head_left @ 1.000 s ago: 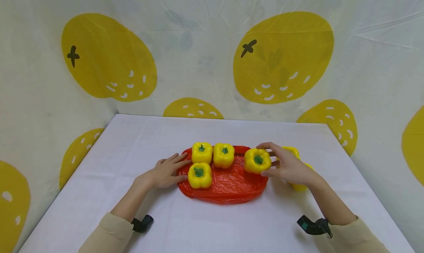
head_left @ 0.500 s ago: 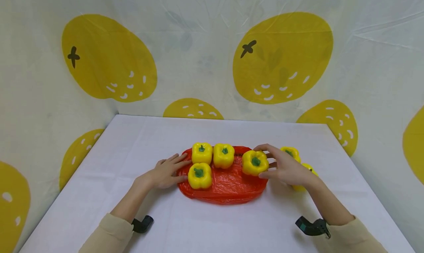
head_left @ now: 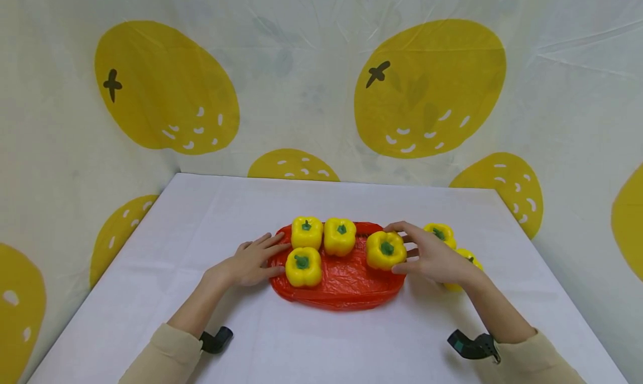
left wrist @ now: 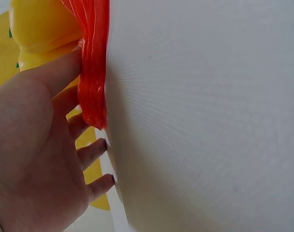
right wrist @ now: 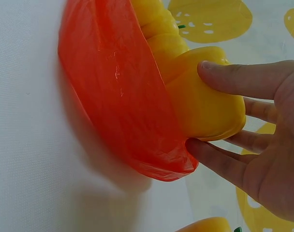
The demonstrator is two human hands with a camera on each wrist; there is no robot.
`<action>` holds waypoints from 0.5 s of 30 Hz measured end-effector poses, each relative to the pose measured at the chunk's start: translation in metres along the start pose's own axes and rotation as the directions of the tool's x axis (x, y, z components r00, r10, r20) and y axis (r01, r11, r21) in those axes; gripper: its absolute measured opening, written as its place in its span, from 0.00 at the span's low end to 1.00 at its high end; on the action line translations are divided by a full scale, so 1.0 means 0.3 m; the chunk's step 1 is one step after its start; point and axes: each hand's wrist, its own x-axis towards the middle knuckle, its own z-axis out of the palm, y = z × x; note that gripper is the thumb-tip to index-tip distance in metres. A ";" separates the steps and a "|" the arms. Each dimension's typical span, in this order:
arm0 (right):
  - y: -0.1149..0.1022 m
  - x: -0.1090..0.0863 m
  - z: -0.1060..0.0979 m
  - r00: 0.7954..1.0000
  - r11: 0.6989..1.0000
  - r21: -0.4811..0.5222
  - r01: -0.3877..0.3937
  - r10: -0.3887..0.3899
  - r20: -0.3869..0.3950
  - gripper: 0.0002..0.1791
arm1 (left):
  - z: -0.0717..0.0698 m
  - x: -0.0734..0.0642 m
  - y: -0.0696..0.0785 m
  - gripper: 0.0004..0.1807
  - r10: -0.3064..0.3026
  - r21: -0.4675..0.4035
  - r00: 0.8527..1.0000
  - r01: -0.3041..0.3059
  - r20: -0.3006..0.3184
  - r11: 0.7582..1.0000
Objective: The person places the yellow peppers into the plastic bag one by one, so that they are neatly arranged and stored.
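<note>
In the head view a crinkled red plastic bag (head_left: 346,289) lies spread in an oval on the table. Three yellow bell peppers, two at the back (head_left: 306,232) (head_left: 339,237) and one in front (head_left: 303,267), stand on its left half. At its right end my right hand (head_left: 433,254) holds another yellow bell pepper (head_left: 386,251), thumb on one side and fingers on the other; the right wrist view shows this pepper (right wrist: 212,108) at the bag's surface. My left hand (head_left: 253,260) rests at the bag's left edge, fingers spread; its thumb touches the red plastic (left wrist: 94,72).
Right of the bag, partly behind my right hand, more yellow bell peppers (head_left: 442,234) (head_left: 468,258) sit on the white tabletop (head_left: 321,345). A pale curtain (head_left: 301,94) with a yellow fruit print stands behind and beside the table.
My right hand has moved slightly left and toward the front with its bell pepper, then nearly stopped. The peppers behind it show more. My left hand has stayed still.
</note>
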 end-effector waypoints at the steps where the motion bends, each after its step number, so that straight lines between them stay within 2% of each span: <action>1: 0.001 0.000 0.000 1.000 1.000 -0.002 0.001 -0.001 0.001 0.39 | 0.000 0.000 0.000 0.39 -0.001 0.000 1.000 0.001 0.000 1.000; 15: 0.008 0.006 0.005 1.000 1.000 -0.029 -0.003 0.003 0.008 0.40 | -0.002 0.000 0.001 0.39 0.000 -0.001 1.000 0.000 0.001 1.000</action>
